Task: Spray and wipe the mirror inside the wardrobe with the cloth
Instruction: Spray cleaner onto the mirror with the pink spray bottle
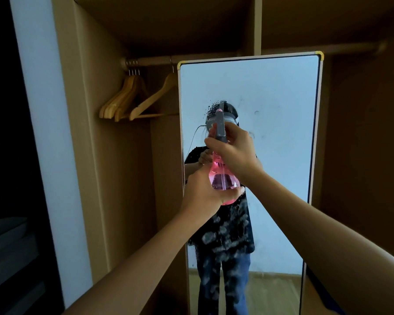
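Wardrobe (114, 155): tan wood, open before you, with a shelf overhead and a hanging rail (150, 61) running under it.

Mirror (271, 105): tall, framed, with gold corner caps, standing upright inside the wardrobe, right of the hangers. Its glass carries specks and blotches of spray down the middle and lower part; it reflects a person in a dark top and jeans against a pale wall.

Hangers (132, 98): a bunch of bare wooden ones on the rail, upper left of the mirror (the nearest one's right end is hidden behind the mirror's left edge).

Your forearms: both reach up from the bottom of the view and cross in front of the lower glass, blocking part of it.

Spray bottle (223, 180): clear pink body, grey head, held upright between you and the centre of the mirror, pink liquid in the bulb.

Your left hand (205, 192): cupped under and around the bottle's bulb, fingers curled on it.

Your right hand (232, 151): wrapped round the neck and grey head above.

Cloth: not seen.
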The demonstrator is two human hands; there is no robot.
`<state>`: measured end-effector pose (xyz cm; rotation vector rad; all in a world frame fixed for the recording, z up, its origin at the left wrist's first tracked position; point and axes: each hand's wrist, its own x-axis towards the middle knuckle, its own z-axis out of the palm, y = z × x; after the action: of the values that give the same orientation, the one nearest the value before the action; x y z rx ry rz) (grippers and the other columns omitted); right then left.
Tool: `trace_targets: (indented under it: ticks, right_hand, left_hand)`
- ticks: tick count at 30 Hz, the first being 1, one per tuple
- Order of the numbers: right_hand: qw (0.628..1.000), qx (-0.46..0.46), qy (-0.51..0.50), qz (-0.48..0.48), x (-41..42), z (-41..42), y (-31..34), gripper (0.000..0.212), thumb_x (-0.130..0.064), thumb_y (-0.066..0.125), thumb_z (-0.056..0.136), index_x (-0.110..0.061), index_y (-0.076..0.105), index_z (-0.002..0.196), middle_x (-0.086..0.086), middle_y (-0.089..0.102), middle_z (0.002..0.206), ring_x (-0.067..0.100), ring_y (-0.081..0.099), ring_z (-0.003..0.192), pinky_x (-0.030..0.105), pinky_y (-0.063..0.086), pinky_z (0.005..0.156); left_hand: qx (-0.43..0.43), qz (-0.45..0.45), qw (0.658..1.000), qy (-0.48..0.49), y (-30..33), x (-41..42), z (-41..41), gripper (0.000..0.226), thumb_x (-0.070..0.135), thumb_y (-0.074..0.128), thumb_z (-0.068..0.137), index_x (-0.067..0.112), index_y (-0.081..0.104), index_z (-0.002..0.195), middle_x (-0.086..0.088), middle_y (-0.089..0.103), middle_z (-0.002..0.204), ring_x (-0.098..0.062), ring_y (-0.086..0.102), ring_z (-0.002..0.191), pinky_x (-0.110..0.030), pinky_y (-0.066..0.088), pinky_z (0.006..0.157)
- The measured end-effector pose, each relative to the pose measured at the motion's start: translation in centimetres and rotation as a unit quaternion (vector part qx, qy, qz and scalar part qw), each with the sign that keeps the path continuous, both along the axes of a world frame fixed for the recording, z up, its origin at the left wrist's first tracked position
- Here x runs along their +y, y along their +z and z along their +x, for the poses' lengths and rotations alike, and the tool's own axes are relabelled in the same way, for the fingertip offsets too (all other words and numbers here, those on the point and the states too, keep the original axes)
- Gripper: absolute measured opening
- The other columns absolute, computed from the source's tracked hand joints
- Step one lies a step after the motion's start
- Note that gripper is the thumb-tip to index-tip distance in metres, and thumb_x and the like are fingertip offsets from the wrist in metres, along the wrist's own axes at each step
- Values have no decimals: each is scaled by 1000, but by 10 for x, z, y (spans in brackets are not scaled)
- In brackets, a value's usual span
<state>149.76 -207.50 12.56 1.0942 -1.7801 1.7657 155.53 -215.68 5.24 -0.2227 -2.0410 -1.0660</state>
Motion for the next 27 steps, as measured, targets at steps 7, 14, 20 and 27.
trace_targets:
  ticks: [7,14,20,27]
  right_hand:
    - [999,-10,-38,-13,12,-8,-7,34,-22,66,64,6,56,81,24,56,73,15,43,60,30,36,58]
    - [999,-15,-50,-1,21,-15,-11,37,-26,65,63,2,60,87,21,61,79,15,49,63,32,41,59]
    - [998,-13,-64,-13,27,-19,-11,36,-24,66,64,5,59,85,25,60,78,15,46,63,33,41,59]
    - [997,-17,-74,6,37,-27,-11,28,-15,70,71,3,58,89,23,61,81,17,48,65,46,50,68]
  left_hand:
    - [-6,-18,1000,-6,-3,9,-12,30,24,83,67,24,68,93,10,70,83,-7,68,79,-26,56,73]
    - [-4,-2,1000,-30,-8,17,-18,32,23,85,68,23,67,95,15,70,88,-9,68,86,-29,57,78]
    - [-6,-20,999,-27,-6,23,-27,30,22,83,68,15,68,93,5,71,86,-13,68,84,-36,58,78]
    - [7,-28,999,-17,-7,30,-33,28,27,84,68,21,69,91,10,70,85,-9,67,86,-35,57,80]
